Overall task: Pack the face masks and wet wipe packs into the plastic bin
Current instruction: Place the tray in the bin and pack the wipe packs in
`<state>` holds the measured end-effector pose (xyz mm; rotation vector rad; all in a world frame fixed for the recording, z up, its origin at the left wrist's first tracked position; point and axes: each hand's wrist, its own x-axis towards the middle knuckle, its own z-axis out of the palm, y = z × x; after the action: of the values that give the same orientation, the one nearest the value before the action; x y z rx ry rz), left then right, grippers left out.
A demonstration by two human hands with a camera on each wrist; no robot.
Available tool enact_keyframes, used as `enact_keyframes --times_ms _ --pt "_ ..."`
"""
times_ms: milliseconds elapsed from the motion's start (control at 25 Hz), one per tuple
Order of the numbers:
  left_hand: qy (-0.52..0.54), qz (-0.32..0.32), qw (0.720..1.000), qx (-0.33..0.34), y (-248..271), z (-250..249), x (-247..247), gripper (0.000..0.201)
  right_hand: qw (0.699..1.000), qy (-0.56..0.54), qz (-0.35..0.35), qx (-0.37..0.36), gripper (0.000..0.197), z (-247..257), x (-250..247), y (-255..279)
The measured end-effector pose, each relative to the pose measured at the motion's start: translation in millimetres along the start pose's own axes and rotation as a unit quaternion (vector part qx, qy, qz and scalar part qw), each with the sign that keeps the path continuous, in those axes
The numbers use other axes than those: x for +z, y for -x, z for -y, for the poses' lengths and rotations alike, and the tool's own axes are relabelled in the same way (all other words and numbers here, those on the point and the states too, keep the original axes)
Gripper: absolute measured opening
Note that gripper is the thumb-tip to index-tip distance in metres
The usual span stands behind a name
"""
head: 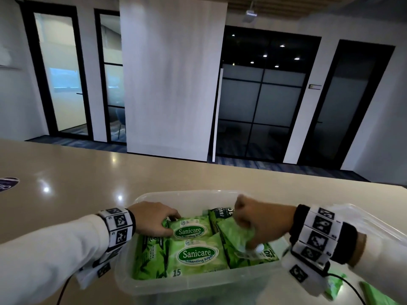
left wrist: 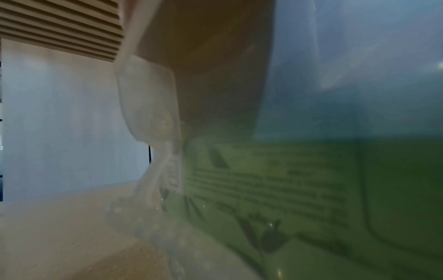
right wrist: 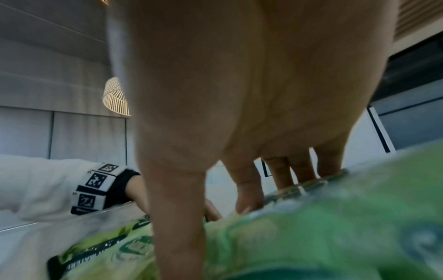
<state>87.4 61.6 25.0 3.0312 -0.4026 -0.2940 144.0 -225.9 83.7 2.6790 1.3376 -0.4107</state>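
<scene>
A clear, rectangular plastic bin point(head: 176, 282) stands at the near edge of the glossy beige worktop point(head: 88, 172), holding several soft green wet wipe packs printed with leaves. Two of them lie face up in the middle of the bin, each with a green oval "Sanicare Cleansing Wipes" label: the far pack point(head: 190, 230) toward the bin's far wall and the near pack point(head: 196, 256), marked "15", against its near wall. A third green pack point(head: 148, 258) stands on its side along the bin's left wall. The left hand point(head: 154, 219) reaches over the left rim, its fingers curled round the left end of the far pack. The right hand point(head: 257, 219) comes in over the right rim and grips a larger green pack point(head: 239, 238) marked "80" on the bin's right side, thumb on one side, fingers on its far edge; this pack is blurred. Another green packet point(head: 334, 287) lies on the worktop just right of the bin, partly behind the right wrist.
</scene>
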Motion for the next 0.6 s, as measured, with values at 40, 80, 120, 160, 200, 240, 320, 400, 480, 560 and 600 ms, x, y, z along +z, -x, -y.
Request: enact_keyframes --times_ms 40,80,120,160,200,240,320,400,480,560,600 --pt "0.0 -0.002 1.0 0.001 0 0 0 0.056 0.997 0.017 0.074 0.004 0.04 1 3 -4" --pt "0.0 -0.005 1.0 0.002 0 0 1 0.056 0.993 0.025 0.112 0.009 0.042 3 -1 -6" --pt "0.0 -0.007 1.0 0.003 1 1 1 0.055 0.991 0.024 0.128 0.016 0.041 4 -8 -8" --pt "0.001 -0.01 1.0 0.003 1 2 1 0.055 0.99 0.016 0.136 0.019 0.037 2 -16 -9" --pt "0.003 -0.011 1.0 0.004 1 2 1 0.055 0.991 0.005 0.136 0.022 0.035 0 -23 -11" --pt "0.006 -0.012 1.0 0.004 0 3 1 0.055 0.991 -0.006 0.128 0.027 0.042 -3 -29 -13" --pt "0.011 -0.013 1.0 0.008 0 4 1 0.055 0.993 -0.018 0.107 0.048 0.07 -7 -36 -15" --pt "0.012 -0.012 1.0 0.011 -1 4 2 0.056 0.992 0.005 0.104 0.068 0.086 -6 -37 -17" --pt "0.013 -0.013 1.0 0.012 -2 5 2 0.056 0.991 0.03 0.11 0.072 0.085 -5 -38 -18" --pt "0.011 -0.015 1.0 0.012 -2 5 3 0.056 0.992 0.022 0.11 0.063 0.077 -6 -39 -18" --pt "0.01 -0.015 1.0 0.012 -2 6 3 0.056 0.993 0.005 0.104 0.057 0.071 -6 -39 -18"
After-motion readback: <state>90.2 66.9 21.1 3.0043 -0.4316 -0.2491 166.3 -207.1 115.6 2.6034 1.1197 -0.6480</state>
